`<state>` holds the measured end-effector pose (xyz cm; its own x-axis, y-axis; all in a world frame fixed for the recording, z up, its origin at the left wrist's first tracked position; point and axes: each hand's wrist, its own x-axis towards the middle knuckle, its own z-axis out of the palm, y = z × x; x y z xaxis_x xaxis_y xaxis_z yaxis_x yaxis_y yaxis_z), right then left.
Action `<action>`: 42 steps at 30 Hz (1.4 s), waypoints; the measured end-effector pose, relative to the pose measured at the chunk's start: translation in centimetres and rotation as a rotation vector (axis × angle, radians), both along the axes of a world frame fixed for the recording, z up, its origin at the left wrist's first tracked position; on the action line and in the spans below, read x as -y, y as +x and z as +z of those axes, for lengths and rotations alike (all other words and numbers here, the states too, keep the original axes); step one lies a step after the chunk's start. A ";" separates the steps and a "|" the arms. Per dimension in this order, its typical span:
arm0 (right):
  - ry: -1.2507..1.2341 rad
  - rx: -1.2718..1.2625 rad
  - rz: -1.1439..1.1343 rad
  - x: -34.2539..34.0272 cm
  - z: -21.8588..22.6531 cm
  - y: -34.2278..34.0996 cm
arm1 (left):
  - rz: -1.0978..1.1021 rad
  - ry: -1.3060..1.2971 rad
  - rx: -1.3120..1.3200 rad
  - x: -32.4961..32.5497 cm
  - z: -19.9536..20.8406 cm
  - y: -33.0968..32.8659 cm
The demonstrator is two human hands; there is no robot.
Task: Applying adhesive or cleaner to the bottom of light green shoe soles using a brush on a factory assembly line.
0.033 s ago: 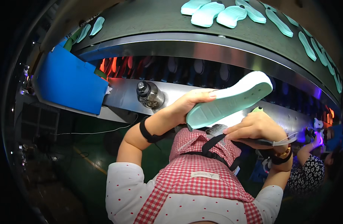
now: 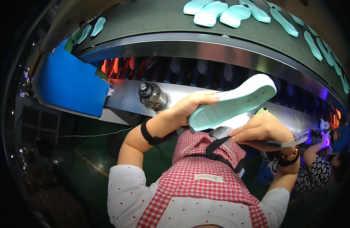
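Observation:
My left hand (image 2: 192, 106) is closed round the heel end of a mint-green shoe sole (image 2: 236, 102), thumb on its upper edge. The sole is tilted, its far end raised toward the right. Just below it, my right hand (image 2: 264, 131) grips a brush, with the fingers pinched together near the brush head. Grey, see-through bristles (image 2: 220, 132) point left, close under the sole; whether they touch it I cannot tell. The dark brush handle (image 2: 262, 144) runs back under the right wrist to a clear, shiny end. A small yellow-green piece (image 2: 262, 111) shows behind the right hand.
A dark bottle (image 2: 153, 97) stands on the metal ledge (image 2: 123, 91) at left. Beyond, a conveyor belt (image 2: 152, 19) carries several mint soles (image 2: 211, 14). Shoes lit red and dark ones fill the space beneath it. A blue panel (image 2: 70, 81) is at left; a co-worker (image 2: 314, 171) sits far right.
The brush handle's clear end has tipped up slightly and shifted right. The sole has moved a tiny bit left, still in my left hand.

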<state>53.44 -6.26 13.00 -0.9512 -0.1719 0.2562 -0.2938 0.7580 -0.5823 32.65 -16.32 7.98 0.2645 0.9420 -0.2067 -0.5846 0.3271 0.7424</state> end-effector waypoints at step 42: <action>-0.437 -0.430 -0.661 1.3 -6.9 2.3 | 0.726 0.693 0.564 -1.7 3.9 -13.8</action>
<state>55.79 -7.55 6.10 -0.6284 0.5725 0.5267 -0.1352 0.5863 -0.7987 18.81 -14.66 11.85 -0.4967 0.7752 0.3903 -0.7744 -0.5989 0.2040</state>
